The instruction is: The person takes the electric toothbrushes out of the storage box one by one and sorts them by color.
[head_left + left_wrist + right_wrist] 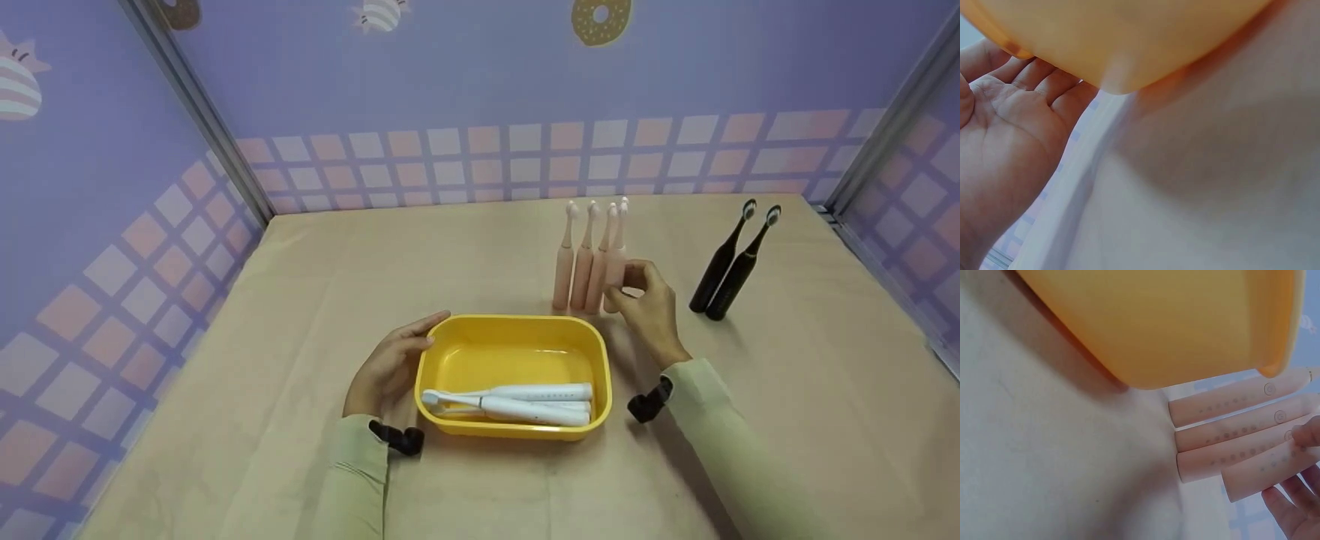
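Four pink electric toothbrushes stand upright in a row behind the yellow bin (517,326). My right hand (651,311) pinches the rightmost pink toothbrush (616,262) by its handle, between thumb and fingers. In the right wrist view that toothbrush (1261,472) is tilted against the others, its base off their line. The neighbouring pink toothbrush (598,277) is right beside it. My left hand (386,367) holds the bin's left side, thumb at the rim; the left wrist view hides its fingertips behind the bin (1112,50). White electric toothbrushes (532,409) lie inside along the front.
Two black electric toothbrushes (724,277) stand, leaning, at the right of the cloth-covered table (255,420). Patterned purple walls (480,82) close in the back and both sides. Each wrist carries a small black camera (649,401).
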A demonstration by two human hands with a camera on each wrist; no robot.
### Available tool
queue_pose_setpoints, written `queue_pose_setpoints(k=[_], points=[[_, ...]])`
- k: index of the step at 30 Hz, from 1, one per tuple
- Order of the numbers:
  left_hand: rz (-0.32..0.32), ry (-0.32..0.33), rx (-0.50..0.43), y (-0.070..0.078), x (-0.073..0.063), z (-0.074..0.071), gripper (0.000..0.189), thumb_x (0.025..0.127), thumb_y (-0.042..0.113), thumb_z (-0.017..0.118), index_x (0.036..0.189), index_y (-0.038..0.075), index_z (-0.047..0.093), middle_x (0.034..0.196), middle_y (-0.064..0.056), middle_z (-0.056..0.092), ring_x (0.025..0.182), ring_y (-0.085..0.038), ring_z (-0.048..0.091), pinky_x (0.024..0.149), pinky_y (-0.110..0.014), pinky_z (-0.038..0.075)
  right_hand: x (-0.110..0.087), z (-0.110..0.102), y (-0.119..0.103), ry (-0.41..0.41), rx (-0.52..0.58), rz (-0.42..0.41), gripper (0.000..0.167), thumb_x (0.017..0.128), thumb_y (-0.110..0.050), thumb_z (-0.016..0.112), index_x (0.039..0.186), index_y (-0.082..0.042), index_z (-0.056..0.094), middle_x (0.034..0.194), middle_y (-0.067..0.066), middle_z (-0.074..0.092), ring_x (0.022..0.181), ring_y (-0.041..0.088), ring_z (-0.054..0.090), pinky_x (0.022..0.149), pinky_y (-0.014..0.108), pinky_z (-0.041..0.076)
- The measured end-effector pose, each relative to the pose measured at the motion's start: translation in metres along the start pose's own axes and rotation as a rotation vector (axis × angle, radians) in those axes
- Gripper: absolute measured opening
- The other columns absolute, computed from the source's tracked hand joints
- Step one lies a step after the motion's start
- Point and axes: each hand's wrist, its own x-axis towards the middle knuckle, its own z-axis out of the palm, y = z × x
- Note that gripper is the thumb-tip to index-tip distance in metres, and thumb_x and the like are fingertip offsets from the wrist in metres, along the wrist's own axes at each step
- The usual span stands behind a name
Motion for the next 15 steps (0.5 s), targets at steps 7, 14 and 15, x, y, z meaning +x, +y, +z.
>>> queue_pose_setpoints(k=[7,14,15], points=[[0.000,0.016,0.008,0.0009,-0.0019,0.0014,0.053,0.098,0.004,0.044,0.149,0.009,0.036,0.147,-0.012,0.044,0.127,-0.026,0.051,0.103,-0.035,0.047,0.0003,0.0017,0.0051,0.000,-0.002,0.040,0.033,0.085,-0.005,0.069,0.116,-0.001,0.057,0.108,0.014,0.064,0.101,0.021,0.060,0.086,0.022,0.050],[-0.002,0.004,0.009,0.0004,-0.0016,0.0006,0.053,0.098,0.005,0.044,0.150,0.009,0.034,0.148,-0.011,0.044,0.129,-0.026,0.050,0.104,-0.035,0.046,0.0009,0.0038,0.0087,0.001,0.026,0.060,0.032,0.086,-0.003,0.068,0.116,0.001,0.056,0.112,0.019,0.062,0.106,0.030,0.060,0.097,0.047,0.048],[0.000,0.003,0.009,0.0003,-0.0016,0.0006,0.052,0.099,0.005,0.044,0.150,0.009,0.034,0.148,-0.011,0.043,0.129,-0.026,0.049,0.104,-0.035,0.046,0.0010,0.0040,0.0090,0.002,0.024,0.060,0.032,0.086,-0.003,0.067,0.116,0.001,0.056,0.112,0.019,0.062,0.106,0.031,0.060,0.097,0.048,0.048]])
